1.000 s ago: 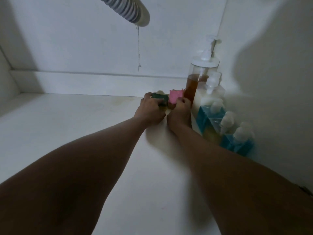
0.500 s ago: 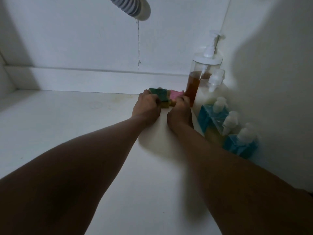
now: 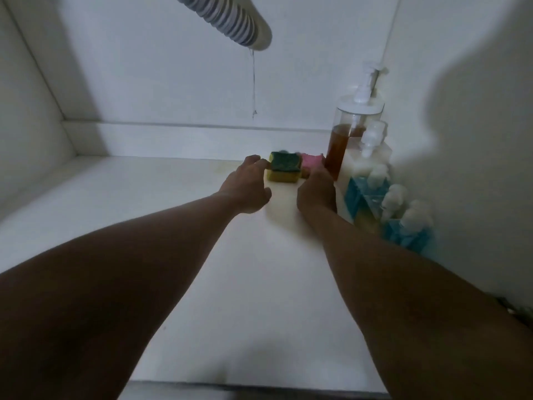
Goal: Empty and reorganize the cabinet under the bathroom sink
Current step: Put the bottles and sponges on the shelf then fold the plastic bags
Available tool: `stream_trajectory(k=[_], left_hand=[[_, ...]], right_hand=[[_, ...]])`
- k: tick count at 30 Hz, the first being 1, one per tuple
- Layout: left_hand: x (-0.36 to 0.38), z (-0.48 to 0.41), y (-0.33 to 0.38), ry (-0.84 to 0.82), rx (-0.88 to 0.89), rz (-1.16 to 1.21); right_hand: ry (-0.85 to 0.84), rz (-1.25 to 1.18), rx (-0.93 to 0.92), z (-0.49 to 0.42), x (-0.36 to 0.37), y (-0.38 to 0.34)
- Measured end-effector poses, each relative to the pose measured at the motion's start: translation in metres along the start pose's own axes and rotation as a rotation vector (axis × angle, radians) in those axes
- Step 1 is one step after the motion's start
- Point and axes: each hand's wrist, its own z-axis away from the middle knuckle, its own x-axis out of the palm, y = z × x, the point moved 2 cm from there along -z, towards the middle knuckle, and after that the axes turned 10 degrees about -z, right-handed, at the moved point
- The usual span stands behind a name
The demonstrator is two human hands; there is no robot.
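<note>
home under-sink cabinet (image 3: 86, 197), drain hose (image 3: 230, 17), pump bottles (image 3: 350, 134)

No text, brand or number is showing legibly anywhere. The blue labels (image 3: 358, 195) on the white plastic pump bottles (image 3: 355, 166) at the right of the frame are blurring into plain colour.

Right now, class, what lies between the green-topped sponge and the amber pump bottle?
A pink sponge lies between them, shown in the head view.
</note>
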Motion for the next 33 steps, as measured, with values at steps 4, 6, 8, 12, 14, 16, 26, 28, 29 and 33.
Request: stream_trajectory(k=[4,6,8,12,14,16,26,28,29,33], left_hand=[[-0.024,0.05,-0.014,-0.012,-0.089,-0.023],[-0.036,0.075,-0.022,-0.019,-0.126,-0.048],[-0.049,0.102,-0.03,-0.04,-0.162,-0.082],[-0.091,0.154,-0.046,-0.089,-0.221,-0.148],[-0.12,0.18,-0.055,-0.114,-0.24,-0.209],[-0.149,0.208,-0.07,-0.119,-0.27,-0.266],[-0.21,0.389,-0.166,-0.206,-0.451,-0.245],[-0.204,0.426,-0.183,-0.242,-0.49,-0.269],[-0.201,0.442,-0.191,-0.264,-0.508,-0.29],[-0.186,0.491,-0.22,-0.33,-0.577,-0.316]], right_hand=[[-0.217,0.249,-0.004,0.019,-0.004,-0.01],[-0.312,0.311,-0.042,0.033,-0.009,-0.027],[-0.358,0.304,-0.084,0.05,-0.013,-0.047],[-0.43,0.275,-0.215,0.1,-0.015,-0.085],[-0.455,0.269,-0.256,0.13,-0.017,-0.106],[-0.463,0.245,-0.289,0.158,-0.016,-0.131],[-0.542,0.135,-0.405,0.316,0.017,-0.254],[-0.574,0.102,-0.406,0.357,0.029,-0.268],[-0.598,0.085,-0.4,0.378,0.036,-0.272],[-0.712,0.125,-0.366,0.449,0.07,-0.259]])
